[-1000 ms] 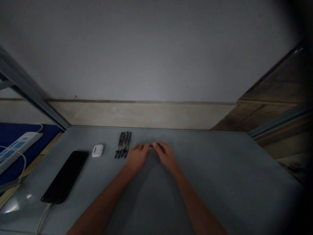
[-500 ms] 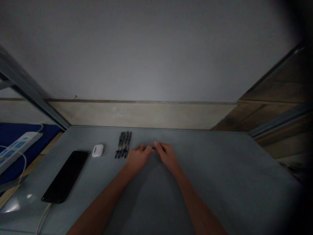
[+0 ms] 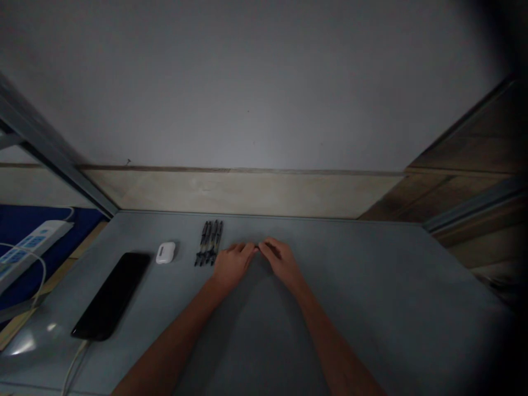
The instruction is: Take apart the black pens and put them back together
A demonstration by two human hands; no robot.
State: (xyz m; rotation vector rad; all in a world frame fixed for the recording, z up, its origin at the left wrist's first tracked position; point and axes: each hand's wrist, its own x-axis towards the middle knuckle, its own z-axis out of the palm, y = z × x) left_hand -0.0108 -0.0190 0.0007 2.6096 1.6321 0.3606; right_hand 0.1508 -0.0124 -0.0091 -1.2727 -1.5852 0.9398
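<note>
My left hand (image 3: 233, 267) and my right hand (image 3: 282, 264) rest side by side on the grey table (image 3: 350, 275), fingers curled and fingertips meeting. Whether they pinch something small between them is hidden. Several black pens (image 3: 209, 243) lie parallel just left of my left fingers, close to them. Further left stand a white earbud case (image 3: 165, 253) and a black smartphone (image 3: 110, 296), lying face up.
A white cable (image 3: 75, 366) runs from the phone's lower end over the table edge. A white power strip (image 3: 28, 247) lies on a blue surface beyond the left edge. A pale wall rises behind the table, with wooden panels at the right.
My fingertips have drawn closer together, and the small dark bit visible between them earlier no longer shows. The view has shifted slightly.
</note>
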